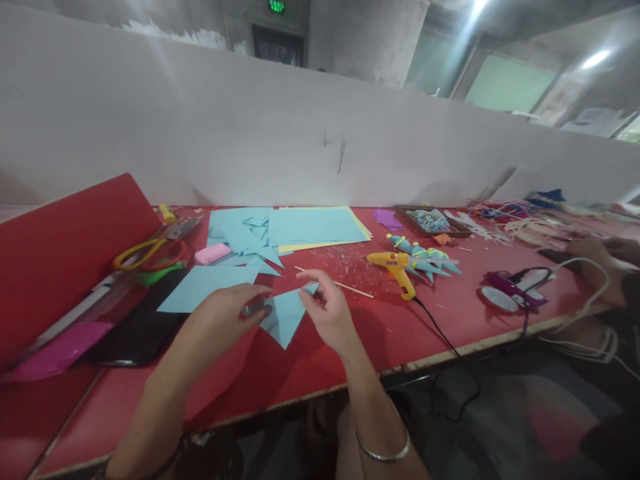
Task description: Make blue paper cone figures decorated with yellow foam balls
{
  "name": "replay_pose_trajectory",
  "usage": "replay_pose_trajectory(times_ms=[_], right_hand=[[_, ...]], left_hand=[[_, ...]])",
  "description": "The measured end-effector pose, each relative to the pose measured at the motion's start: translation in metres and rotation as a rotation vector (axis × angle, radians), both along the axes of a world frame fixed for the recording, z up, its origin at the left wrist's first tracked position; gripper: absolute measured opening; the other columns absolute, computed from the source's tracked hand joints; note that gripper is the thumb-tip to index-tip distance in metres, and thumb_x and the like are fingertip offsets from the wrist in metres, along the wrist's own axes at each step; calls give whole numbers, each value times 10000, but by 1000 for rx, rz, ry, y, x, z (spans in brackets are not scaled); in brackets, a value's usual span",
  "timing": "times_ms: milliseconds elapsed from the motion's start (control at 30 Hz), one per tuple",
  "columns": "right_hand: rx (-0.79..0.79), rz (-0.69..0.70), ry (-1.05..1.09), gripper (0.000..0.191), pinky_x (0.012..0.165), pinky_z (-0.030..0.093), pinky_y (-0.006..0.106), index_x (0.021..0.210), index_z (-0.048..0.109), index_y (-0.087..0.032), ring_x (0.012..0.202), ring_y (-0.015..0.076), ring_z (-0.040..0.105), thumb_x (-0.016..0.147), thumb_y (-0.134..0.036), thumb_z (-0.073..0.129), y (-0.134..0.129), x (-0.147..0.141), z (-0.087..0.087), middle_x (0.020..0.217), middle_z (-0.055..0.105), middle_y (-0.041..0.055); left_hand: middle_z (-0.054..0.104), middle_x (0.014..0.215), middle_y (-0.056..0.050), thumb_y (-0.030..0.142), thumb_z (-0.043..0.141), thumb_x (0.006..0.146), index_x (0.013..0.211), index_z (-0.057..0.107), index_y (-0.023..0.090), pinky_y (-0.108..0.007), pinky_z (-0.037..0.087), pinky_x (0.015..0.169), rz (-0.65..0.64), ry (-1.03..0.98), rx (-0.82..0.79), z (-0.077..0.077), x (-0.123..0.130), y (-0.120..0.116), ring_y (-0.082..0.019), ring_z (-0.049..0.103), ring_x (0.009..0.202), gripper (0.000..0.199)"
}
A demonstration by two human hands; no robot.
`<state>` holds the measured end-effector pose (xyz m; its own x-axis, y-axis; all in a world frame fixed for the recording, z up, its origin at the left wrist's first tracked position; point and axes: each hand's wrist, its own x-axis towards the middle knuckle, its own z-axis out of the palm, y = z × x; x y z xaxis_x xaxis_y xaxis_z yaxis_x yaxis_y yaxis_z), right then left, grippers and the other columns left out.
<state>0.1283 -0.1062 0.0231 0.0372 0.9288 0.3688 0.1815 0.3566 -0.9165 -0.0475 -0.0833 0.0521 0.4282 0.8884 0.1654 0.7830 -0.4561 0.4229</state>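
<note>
Between my two hands is a light blue piece of paper [286, 319], its pointed corner hanging down toward the table's front edge. My right hand [327, 307] pinches its upper right corner between thumb and fingers. At its upper left edge, my left hand [227, 317] has curled fingers closed on the paper, the fingertips partly hidden. A larger light blue sheet [200, 287] lies just behind my left hand. A thin wooden stick [350, 289] rests on the red table beyond my right hand.
A yellow glue gun [397, 267] with a black cord lies to the right, by blue paper cones [430, 257]. Blue sheets [315, 227] are at the back. Scissors [145, 253] and a black phone [140, 327] lie left. Another person's hands [595, 257] are at far right.
</note>
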Motion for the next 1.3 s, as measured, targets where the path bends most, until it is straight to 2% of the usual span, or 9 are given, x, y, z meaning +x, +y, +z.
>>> replay_pose_trajectory(times_ms=[100, 267, 433, 567, 767, 967, 1133, 1200, 1300], right_hand=[[-7, 6, 0, 229, 498, 334, 192, 987, 535, -215, 552, 86, 418, 771, -218, 459, 0, -4, -2, 695, 483, -23], [-46, -66, 100, 271, 465, 310, 180, 1012, 518, -191, 508, 81, 335, 749, -248, 487, 4, -6, -7, 576, 323, -60], [-231, 12, 213, 212, 487, 351, 196, 794, 556, -155, 504, 77, 386, 702, -346, 552, 5, -9, -10, 565, 426, -48], [-188, 19, 99, 205, 563, 385, 221, 650, 538, -147, 579, 101, 456, 710, -343, 541, 4, -11, -10, 606, 510, -17], [-175, -41, -8, 221, 522, 348, 206, 592, 511, -155, 527, 84, 407, 714, -336, 541, 4, -12, -11, 553, 475, -38], [-163, -193, 68, 265, 465, 313, 199, 591, 505, -154, 493, 78, 363, 704, -390, 553, 4, 0, -7, 506, 405, -52], [-164, -380, 108, 294, 476, 333, 208, 600, 495, -157, 509, 90, 398, 705, -427, 541, 4, 15, -4, 533, 446, -38], [-175, -424, 123, 301, 485, 344, 214, 605, 497, -157, 520, 98, 416, 702, -440, 538, 4, 17, -5, 543, 465, -32], [-171, -373, 101, 284, 501, 357, 220, 603, 518, -154, 525, 103, 434, 692, -421, 548, 4, 14, -5, 542, 481, -30]], left_hand=[[658, 823, -34, 405, 368, 821, 847, 615, 204, -253, 390, 642, -38, 14, 38, 1, 10, -5, -170, 569, 719, 319], [586, 607, 15, 305, 351, 806, 706, 565, 201, -219, 291, 501, 69, 58, -5, 0, 23, -11, -116, 484, 525, 258], [563, 594, 11, 257, 361, 778, 659, 516, 199, -228, 251, 502, 104, 123, 29, -1, 30, -14, -124, 483, 537, 204], [592, 628, -8, 280, 327, 810, 673, 507, 206, -234, 234, 494, 113, 181, 8, -3, 33, -15, -152, 536, 583, 238], [634, 650, -37, 315, 324, 819, 742, 550, 221, -250, 180, 472, 140, 332, 31, -5, 33, -14, -199, 583, 605, 257], [638, 643, -45, 281, 349, 787, 713, 554, 221, -255, 170, 464, 177, 430, 77, -3, 28, -12, -200, 576, 583, 226], [613, 623, -34, 308, 355, 796, 669, 521, 224, -255, 190, 456, 227, 488, 106, -8, 2, -4, -181, 540, 533, 225], [592, 614, -30, 292, 332, 811, 689, 514, 220, -255, 221, 455, 269, 444, 105, -9, -6, -1, -173, 524, 521, 230], [614, 812, -40, 330, 296, 847, 856, 514, 212, -255, 366, 544, 232, 105, 111, -7, -8, -1, -173, 561, 668, 248]])
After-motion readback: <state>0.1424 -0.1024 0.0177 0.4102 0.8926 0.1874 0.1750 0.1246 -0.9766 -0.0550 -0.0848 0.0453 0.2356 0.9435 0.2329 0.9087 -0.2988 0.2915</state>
